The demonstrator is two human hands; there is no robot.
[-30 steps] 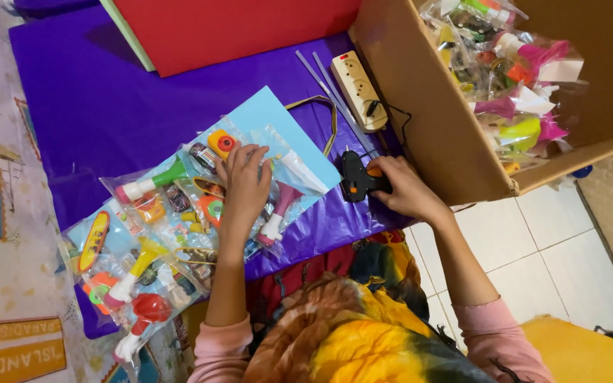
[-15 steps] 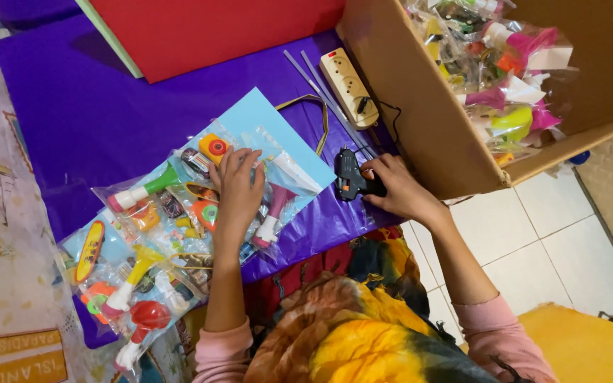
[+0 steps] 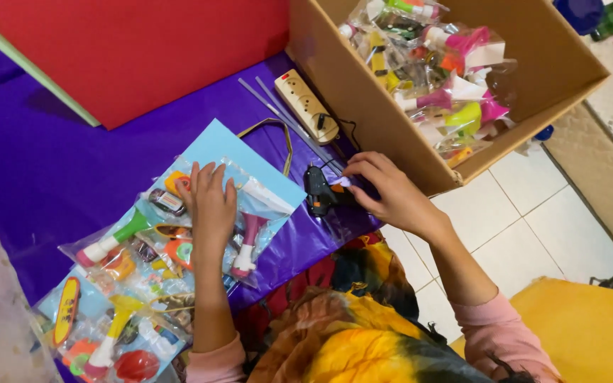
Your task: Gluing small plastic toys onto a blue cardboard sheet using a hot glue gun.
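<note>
Pressing flat with spread fingers, the left hand [image 3: 211,206] lay on a clear plastic bag of colourful toys [image 3: 179,227]. The right hand [image 3: 384,191] gripped a black glue gun [image 3: 318,193] just beside an open brown cardboard box [image 3: 384,120].

A glossy purple sheet [image 3: 51,163] covers the worktop. At its far edge stands a red board [image 3: 143,50] with a pale green border. On the purple lies a light blue card [image 3: 214,145], and over it a clear bag [image 3: 250,213] of toys in green, orange, yellow, pink and white. The glue gun [image 3: 318,193] near the right edge is black with an orange trigger. The power strip [image 3: 310,106] is cream. The brown cardboard box [image 3: 363,106] holds more clear bags with pink, lime and yellow toys. Both sleeves are pink; the garment below is a yellow, orange and black tie-dye.
</note>
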